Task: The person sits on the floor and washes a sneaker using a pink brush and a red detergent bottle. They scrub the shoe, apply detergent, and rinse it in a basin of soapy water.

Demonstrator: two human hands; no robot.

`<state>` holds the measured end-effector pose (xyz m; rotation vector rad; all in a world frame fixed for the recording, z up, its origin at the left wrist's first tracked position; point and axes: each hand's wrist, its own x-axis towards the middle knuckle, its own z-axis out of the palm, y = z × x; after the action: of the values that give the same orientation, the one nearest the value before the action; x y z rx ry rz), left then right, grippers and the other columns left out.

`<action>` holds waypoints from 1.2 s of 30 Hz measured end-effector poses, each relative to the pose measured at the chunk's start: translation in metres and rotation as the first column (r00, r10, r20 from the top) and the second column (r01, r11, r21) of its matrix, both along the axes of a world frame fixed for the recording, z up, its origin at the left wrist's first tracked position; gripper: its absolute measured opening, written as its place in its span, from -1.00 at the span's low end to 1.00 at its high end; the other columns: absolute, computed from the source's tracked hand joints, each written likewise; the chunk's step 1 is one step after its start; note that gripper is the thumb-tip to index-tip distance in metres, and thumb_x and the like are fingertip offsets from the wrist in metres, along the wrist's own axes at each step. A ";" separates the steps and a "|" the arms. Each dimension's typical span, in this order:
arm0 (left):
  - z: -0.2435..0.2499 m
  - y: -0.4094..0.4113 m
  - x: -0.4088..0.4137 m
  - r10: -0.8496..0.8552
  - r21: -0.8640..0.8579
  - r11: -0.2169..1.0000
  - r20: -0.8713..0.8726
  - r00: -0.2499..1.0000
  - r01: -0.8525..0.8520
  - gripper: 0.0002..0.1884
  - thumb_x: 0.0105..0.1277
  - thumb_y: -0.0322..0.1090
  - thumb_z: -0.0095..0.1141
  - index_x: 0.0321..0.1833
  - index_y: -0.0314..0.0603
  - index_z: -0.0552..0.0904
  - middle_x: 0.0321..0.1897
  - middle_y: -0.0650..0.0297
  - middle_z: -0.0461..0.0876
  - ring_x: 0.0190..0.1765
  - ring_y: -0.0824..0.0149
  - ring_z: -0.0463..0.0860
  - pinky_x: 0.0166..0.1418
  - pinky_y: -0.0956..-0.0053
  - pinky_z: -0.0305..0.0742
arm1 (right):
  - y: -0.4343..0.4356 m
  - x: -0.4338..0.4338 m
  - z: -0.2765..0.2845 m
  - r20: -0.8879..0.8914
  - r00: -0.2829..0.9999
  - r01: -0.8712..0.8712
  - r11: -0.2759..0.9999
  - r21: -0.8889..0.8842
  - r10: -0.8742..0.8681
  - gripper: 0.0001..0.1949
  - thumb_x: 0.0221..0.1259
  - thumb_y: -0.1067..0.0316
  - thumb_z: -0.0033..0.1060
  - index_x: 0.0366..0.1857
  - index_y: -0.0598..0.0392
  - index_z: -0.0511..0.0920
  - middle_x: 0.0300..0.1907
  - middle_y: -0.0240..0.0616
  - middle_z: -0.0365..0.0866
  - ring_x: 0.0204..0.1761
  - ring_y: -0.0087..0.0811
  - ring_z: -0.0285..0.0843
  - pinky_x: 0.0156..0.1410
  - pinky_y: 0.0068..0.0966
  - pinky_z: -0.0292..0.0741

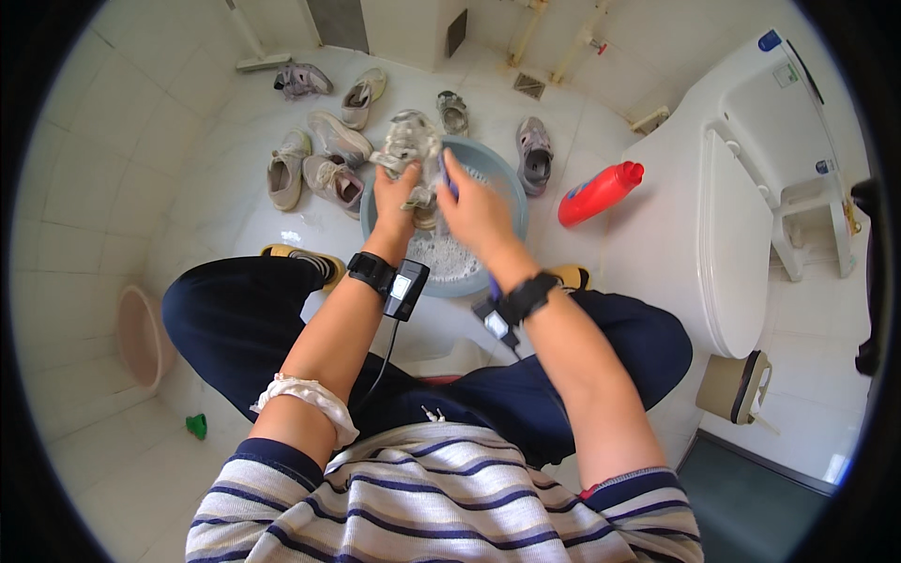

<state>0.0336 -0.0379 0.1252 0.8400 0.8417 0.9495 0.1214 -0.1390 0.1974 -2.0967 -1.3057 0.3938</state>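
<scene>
Over a blue-grey plastic basin (pixel 517 211) of sudsy water (pixel 450 259), my left hand (pixel 395 200) grips a wet, foamy shoe (pixel 408 134), light grey and partly blurred. Close beside it on the right, my right hand (pixel 475 207) is closed on a purple-handled brush (pixel 448 172); its bristles are hidden or blurred against the shoe. Below the held shoe, part of another light shoe (pixel 424 217) shows in the basin. A grey sandal-like shoe (pixel 452 112) lies just behind the basin's far rim.
Several shoes (pixel 285 170) lie on the tiled floor left of the basin. To its right are a grey-purple shoe (pixel 535 156) and a tilted red bottle (pixel 598 194). A white toilet (pixel 732 239) stands at the right, a beige bin (pixel 728 387) beside it. A pink basin (pixel 143 338) leans at the left wall.
</scene>
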 end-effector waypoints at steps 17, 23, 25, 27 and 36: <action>-0.016 -0.003 0.000 0.184 -0.123 0.977 0.063 0.981 -0.176 -0.58 0.31 -0.38 0.21 0.19 -0.24 0.42 -0.01 0.18 0.62 -0.05 0.31 0.62 0.02 0.41 0.55 | 0.002 0.011 -0.005 -0.059 0.996 0.070 0.996 0.046 -0.068 -0.46 0.31 0.10 0.05 0.38 -0.04 0.37 -0.48 0.02 0.64 -0.43 0.05 0.61 -0.30 -0.16 0.51; -0.008 0.022 -0.006 0.153 -0.110 0.984 0.141 0.978 -0.138 -0.61 0.32 -0.40 0.21 0.18 -0.21 0.44 -0.05 0.19 0.62 -0.05 0.33 0.63 -0.01 0.43 0.56 | -0.022 -0.012 -0.007 -0.104 0.994 0.023 0.999 0.029 -0.020 -0.46 0.31 0.11 0.06 0.38 -0.08 0.36 -0.53 0.02 0.62 -0.44 0.07 0.60 -0.29 -0.12 0.50; -0.006 0.006 -0.006 0.071 -0.093 0.994 0.160 0.985 -0.056 -0.62 0.32 -0.41 0.21 0.17 -0.21 0.45 -0.05 0.20 0.62 -0.05 0.35 0.63 -0.01 0.44 0.56 | -0.011 0.001 -0.005 -0.107 0.993 0.060 0.997 0.049 -0.054 -0.45 0.31 0.11 0.06 0.40 -0.11 0.35 -0.51 0.02 0.62 -0.43 0.07 0.60 -0.29 -0.12 0.50; 0.011 -0.011 -0.001 0.072 -0.089 0.994 0.207 0.976 -0.055 -0.64 0.37 -0.35 0.17 0.18 -0.23 0.46 -0.03 0.25 0.62 -0.05 0.38 0.62 -0.01 0.46 0.54 | -0.007 0.009 0.003 -0.043 0.997 0.074 0.989 0.126 -0.069 -0.46 0.31 0.11 0.07 0.40 -0.14 0.35 -0.47 0.02 0.63 -0.41 0.05 0.61 -0.29 -0.14 0.51; 0.071 0.009 0.010 0.130 0.230 0.951 0.314 0.940 -0.208 -0.73 0.41 -0.35 0.14 0.12 -0.14 0.49 -0.09 0.35 0.56 -0.11 0.47 0.54 -0.08 0.50 0.47 | -0.037 -0.011 0.043 0.074 0.996 -0.079 0.917 0.392 0.054 -0.39 0.27 0.27 0.17 0.43 0.04 0.29 -0.37 -0.05 0.65 -0.40 -0.05 0.63 -0.31 -0.26 0.53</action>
<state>0.0436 -0.0286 0.1964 0.8303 0.5410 1.3255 0.1106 -0.1755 0.2407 -1.7398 -1.3656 0.0808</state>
